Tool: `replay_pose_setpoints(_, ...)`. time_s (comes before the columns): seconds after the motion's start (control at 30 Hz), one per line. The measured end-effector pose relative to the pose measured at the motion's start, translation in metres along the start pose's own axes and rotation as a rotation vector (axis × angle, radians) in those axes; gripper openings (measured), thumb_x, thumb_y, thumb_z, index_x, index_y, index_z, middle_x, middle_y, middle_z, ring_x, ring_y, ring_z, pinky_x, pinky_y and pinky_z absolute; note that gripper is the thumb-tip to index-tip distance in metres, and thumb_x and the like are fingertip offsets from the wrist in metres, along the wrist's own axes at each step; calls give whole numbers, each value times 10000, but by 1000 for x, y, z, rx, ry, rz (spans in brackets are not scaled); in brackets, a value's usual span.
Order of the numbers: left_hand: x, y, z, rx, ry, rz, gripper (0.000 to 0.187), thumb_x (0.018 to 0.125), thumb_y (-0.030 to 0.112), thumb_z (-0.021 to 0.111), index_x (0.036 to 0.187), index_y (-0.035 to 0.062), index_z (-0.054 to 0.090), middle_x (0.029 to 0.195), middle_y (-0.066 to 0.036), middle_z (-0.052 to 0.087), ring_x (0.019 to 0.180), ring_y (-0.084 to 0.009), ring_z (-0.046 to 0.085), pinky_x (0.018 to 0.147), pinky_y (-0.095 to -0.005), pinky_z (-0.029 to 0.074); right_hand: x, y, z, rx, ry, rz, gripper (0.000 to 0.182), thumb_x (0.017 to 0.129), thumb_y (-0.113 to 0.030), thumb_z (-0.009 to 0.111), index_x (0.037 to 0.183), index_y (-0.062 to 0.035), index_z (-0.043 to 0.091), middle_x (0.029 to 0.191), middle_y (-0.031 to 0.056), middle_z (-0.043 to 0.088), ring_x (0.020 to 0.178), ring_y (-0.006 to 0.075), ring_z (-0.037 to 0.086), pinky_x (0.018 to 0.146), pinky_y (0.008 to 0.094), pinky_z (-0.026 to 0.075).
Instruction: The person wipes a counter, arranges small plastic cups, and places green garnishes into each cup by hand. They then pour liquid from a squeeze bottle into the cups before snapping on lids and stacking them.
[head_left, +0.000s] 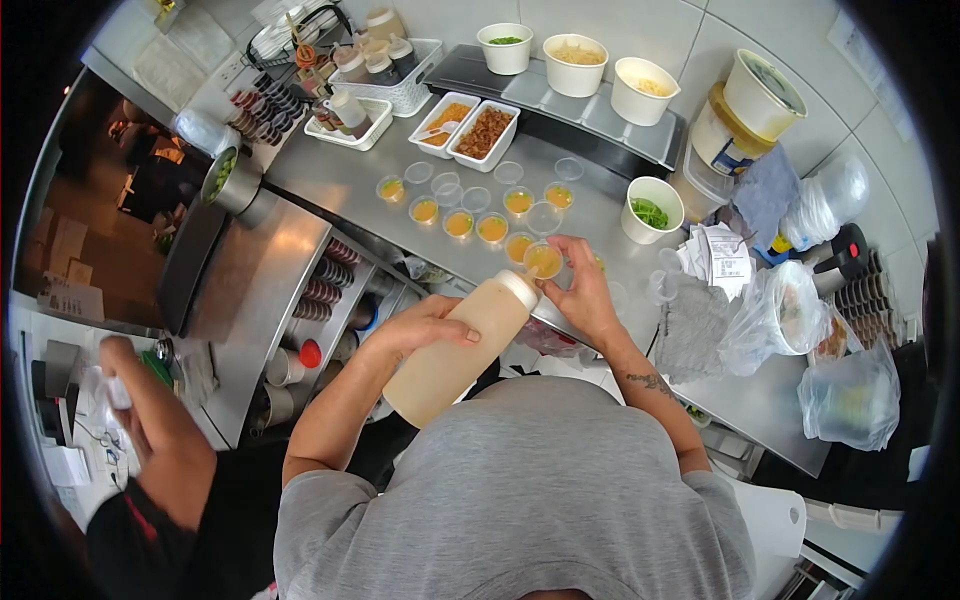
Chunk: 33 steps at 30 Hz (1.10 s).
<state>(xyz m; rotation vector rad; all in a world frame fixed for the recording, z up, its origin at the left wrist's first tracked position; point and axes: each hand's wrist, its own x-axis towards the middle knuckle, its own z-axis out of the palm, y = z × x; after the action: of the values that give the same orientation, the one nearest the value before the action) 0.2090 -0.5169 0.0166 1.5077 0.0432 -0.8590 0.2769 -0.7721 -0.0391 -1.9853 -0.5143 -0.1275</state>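
Note:
A large squeeze bottle [455, 355] of pale liquid is tilted in my left hand [425, 328], its fingers wrapped round the body. The bottle's tip meets a small clear cup [543, 260] of orange sauce, which my right hand [583, 290] pinches at the rim. Several more small cups of orange sauce [491, 228] stand on the steel counter [350, 195] just beyond my hands. Clear round lids [477, 199] lie among them. What the fingertips of my right hand do behind the cup is partly hidden.
White tubs [575, 65] line a raised shelf, with two food trays [485, 135] below. A tub of greens [652, 210], receipts [717, 255], a grey cloth [695, 325] and plastic bags [850, 390] are at right. Another person's arm [165, 430] is at lower left.

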Motion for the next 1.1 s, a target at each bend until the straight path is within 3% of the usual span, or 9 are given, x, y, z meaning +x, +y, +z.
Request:
replay_pose_setpoints(0.2, 2, -8, 1, 35, -11, 111, 667, 774, 251, 730, 1312, -59, 487, 1128, -110, 631, 1006, -160, 602, 879, -291, 471, 3, 1, 2, 14, 0, -18, 552, 720, -71, 759, 1222, -42, 529, 1183, 119, 557, 1089, 281, 564, 911, 389, 478)
replay_pose_setpoints(0.47, 1, -9, -24, 15, 60, 248, 614, 803, 147, 704, 1350, 0, 467, 1197, -90, 607, 1109, -157, 564, 966, -302, 431, 15, 9, 7, 51, 41, -2, 567, 714, -68, 751, 1232, -62, 521, 1163, 108, 566, 1074, 265, 567, 872, 370, 470)
replay_pose_setpoints(0.57, 1, -9, -40, 17, 131, 246, 629, 790, 127, 708, 1354, 1, 460, 1208, -86, 603, 1126, -161, 560, 986, -307, 417, 21, 14, 3, 23, 72, 70, 542, 707, -36, 720, 1205, -38, 507, 1163, 157, 544, 1113, 333, 545, 943, 383, 449)
replay_pose_setpoints(0.77, 8, -3, -57, 64, 209, 292, 661, 763, 110, 712, 1356, -8, 443, 1217, -83, 597, 1149, -168, 551, 999, -310, 404, 29, 57, -8, -81, 195, 21, 573, 703, -16, 696, 1232, -29, 477, 1182, 185, 525, 1126, 376, 518, 942, 400, 443)
replay_pose_setpoints(1.1, 22, 15, -46, 57, 258, 343, 702, 733, 123, 695, 1368, -5, 427, 1220, -95, 589, 1158, -186, 542, 1021, -319, 383, 45, 84, -26, -140, 170, 164, 527, 691, 5, 672, 1197, -5, 526, 1187, 208, 557, 1115, 395, 538, 958, 398, 449)
